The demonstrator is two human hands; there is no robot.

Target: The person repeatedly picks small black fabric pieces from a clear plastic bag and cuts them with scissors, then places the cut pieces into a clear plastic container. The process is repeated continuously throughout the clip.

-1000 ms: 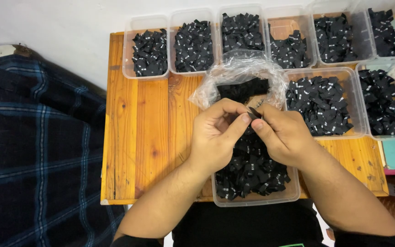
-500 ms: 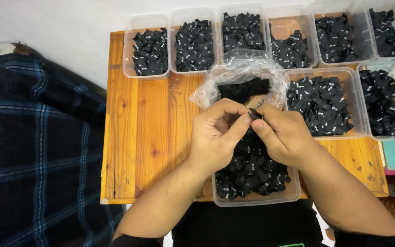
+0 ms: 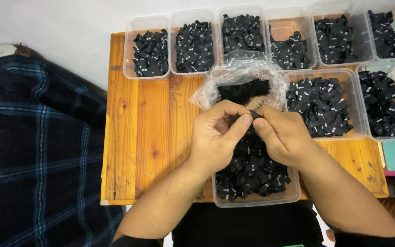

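Observation:
My left hand (image 3: pixel 218 135) and my right hand (image 3: pixel 282 135) meet fingertip to fingertip over a clear plastic tub (image 3: pixel 252 200) full of small black fabric labels. Together they pinch one small black label (image 3: pixel 253 114) between thumbs and forefingers. Just beyond the hands lies an open clear plastic bag (image 3: pixel 241 75) with more black labels inside. The tub sits at the near edge of a wooden table (image 3: pixel 149 132), partly hidden by my hands and forearms.
Several clear tubs of black labels line the table's far edge, such as the leftmost tub (image 3: pixel 149 48). Two more tubs (image 3: pixel 323 105) stand at the right. A dark blue plaid cloth (image 3: pixel 33 151) lies left of the table.
The hands have stayed over the tub. The fingertips have shifted slightly around the small label, with the pinch drawn closer together.

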